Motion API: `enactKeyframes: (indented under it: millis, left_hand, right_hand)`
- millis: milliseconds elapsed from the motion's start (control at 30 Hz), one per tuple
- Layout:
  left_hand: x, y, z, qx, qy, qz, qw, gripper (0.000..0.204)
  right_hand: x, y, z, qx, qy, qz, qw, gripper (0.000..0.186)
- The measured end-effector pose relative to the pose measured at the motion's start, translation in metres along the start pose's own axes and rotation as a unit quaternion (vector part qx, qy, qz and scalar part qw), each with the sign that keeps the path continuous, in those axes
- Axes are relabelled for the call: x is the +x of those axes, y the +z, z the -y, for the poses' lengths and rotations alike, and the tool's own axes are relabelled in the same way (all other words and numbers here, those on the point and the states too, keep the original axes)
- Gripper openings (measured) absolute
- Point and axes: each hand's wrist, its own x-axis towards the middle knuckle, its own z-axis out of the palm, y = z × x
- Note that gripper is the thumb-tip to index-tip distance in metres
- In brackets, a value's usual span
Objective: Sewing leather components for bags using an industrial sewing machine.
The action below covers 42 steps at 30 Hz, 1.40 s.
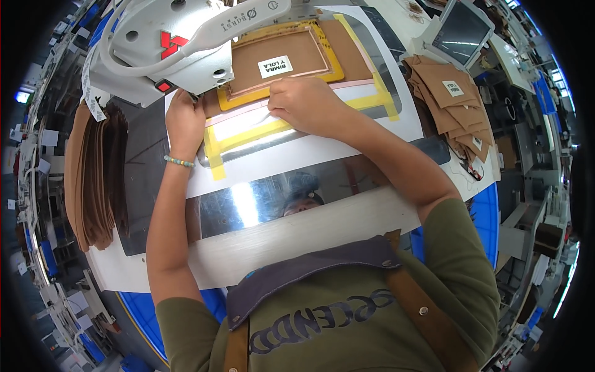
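My right hand [308,106] rests at the near edge of a yellow frame [334,59], its fingers curled together; whatever they grip is hidden. Inside the frame lies a brown panel [297,51] with a white printed label [274,66]. By the frame's near left corner, my left hand [185,121] reaches up against the underside of a white machine head [167,62]. Its fingers are bent close together, partly hidden, and what they hold cannot be made out. Beneath the frame is a white sheet [248,162] edged with yellow tape [248,137].
Brown panels stand in a stack [93,180] at the left. More labelled brown pieces [449,102] are piled at the right, below a screen [462,31]. A shiny metal plate [273,198] lies near me, and small black-handled snips [474,170] sit at the right edge.
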Motion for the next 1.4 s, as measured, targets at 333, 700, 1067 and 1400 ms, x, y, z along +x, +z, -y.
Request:
enactKeyframes:
  millis: [333,700,1067,1400]
  left_hand:
    - [-0.048,-0.095,0.097,-0.037,-0.198,-0.11,0.973,0.032]
    - [-0.317,-0.318,0.089,-0.057,-0.404,-0.378,0.831,0.058]
    - [-0.69,-0.31,0.105,0.088,-0.625,-0.269,0.728,0.062]
    - [-0.791,-0.298,0.128,0.079,-0.834,0.128,0.53,0.054]
  right_hand:
    - [0.008,0.002,0.003,0.089,-0.028,-0.001,0.996,0.013]
    - [0.01,-0.009,0.014,0.203,0.054,0.045,0.977,0.017]
    - [0.012,-0.006,0.017,0.303,0.108,0.121,0.939,0.013]
    - [0.005,-0.007,0.009,0.269,0.173,0.127,0.939,0.018]
